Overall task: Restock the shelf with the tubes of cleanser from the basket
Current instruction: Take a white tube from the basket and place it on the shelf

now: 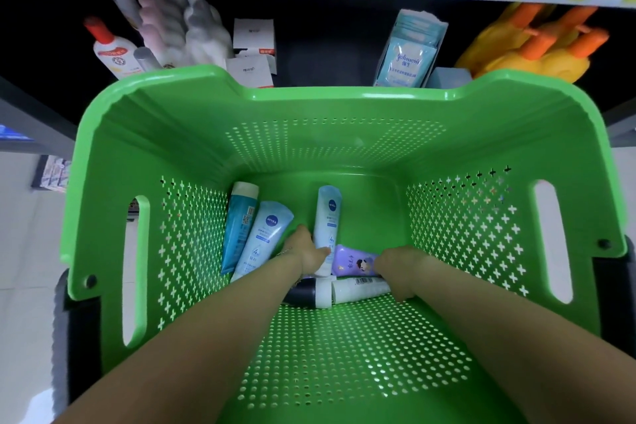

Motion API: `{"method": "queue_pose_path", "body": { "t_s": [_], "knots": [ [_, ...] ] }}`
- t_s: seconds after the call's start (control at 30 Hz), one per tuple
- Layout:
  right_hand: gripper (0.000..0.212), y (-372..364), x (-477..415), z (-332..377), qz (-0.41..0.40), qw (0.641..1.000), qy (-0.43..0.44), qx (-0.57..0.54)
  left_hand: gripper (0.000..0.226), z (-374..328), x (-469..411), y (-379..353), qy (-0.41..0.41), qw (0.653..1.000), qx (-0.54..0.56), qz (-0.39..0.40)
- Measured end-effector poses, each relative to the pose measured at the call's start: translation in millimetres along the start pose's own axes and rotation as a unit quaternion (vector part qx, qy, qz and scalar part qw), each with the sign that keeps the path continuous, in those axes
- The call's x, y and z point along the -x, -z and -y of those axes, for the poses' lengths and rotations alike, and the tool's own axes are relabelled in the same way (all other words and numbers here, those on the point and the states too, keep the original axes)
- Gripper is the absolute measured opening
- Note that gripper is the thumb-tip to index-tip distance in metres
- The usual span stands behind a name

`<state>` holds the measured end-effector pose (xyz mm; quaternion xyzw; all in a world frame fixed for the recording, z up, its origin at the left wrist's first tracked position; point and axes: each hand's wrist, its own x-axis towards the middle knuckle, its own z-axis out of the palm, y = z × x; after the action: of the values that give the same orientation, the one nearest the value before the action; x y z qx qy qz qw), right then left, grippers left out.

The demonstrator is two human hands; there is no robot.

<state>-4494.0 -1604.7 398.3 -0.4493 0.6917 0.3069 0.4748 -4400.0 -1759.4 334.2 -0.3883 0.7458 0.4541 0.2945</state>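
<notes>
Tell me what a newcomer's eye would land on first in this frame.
The big green basket fills the middle of the view, tubes lying at its bottom. Both hands reach in: the left hand at a pale blue tube, the right hand at a purple tube. Yellow bottles stand behind it, upper right.
</notes>
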Motion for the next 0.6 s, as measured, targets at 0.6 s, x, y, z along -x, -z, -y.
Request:
{"method": "queue_pose_path", "body": {
  "t_s": [0.6],
  "knots": [
    [0.024,78,32,-22,-0.160,0.956,-0.042,-0.242,0.066,-57,20,62,-0.068,0.995,0.059,0.044]
  ]
}}
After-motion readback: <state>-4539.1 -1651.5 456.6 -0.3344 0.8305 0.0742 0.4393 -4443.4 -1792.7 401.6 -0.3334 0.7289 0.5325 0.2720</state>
